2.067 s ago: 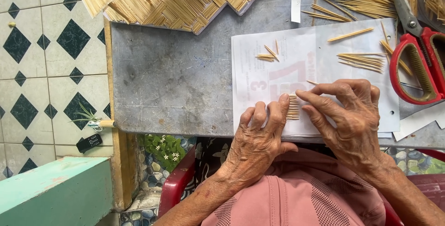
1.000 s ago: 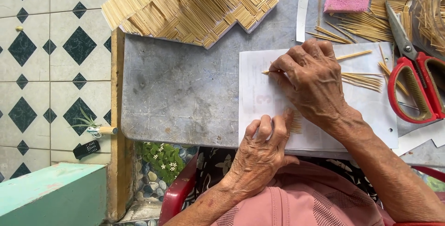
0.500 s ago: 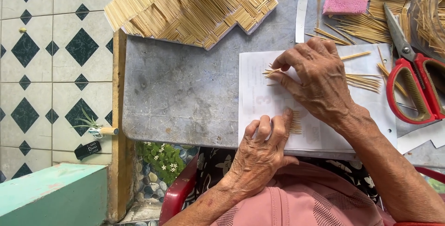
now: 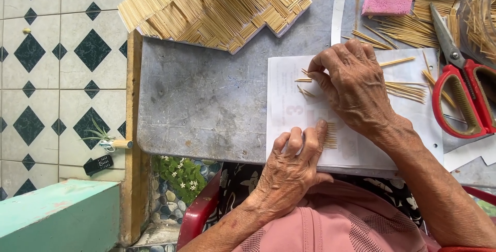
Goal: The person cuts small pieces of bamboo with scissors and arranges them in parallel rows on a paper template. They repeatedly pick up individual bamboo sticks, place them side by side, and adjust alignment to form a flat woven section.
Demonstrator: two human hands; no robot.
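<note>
Right hand [image 4: 354, 84] lower; sticks [image 4: 330, 135] upright

bare grey table [image 4: 206, 97] left, red scissors [image 4: 465, 92] blocking right

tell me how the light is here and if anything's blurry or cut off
Head view: soft, even daylight, no harsh glare; faint shadows under the right hand and left hand on the white paper. Sharp throughout. The red scissors and glass jar are cropped by the right edge.

Red-handled scissors [image 4: 465, 94], pink sponge [image 4: 386, 5], white paper [image 4: 289, 112], grey table [image 4: 206, 97], black-diamond white floor tiles [image 4: 57, 66]
</note>
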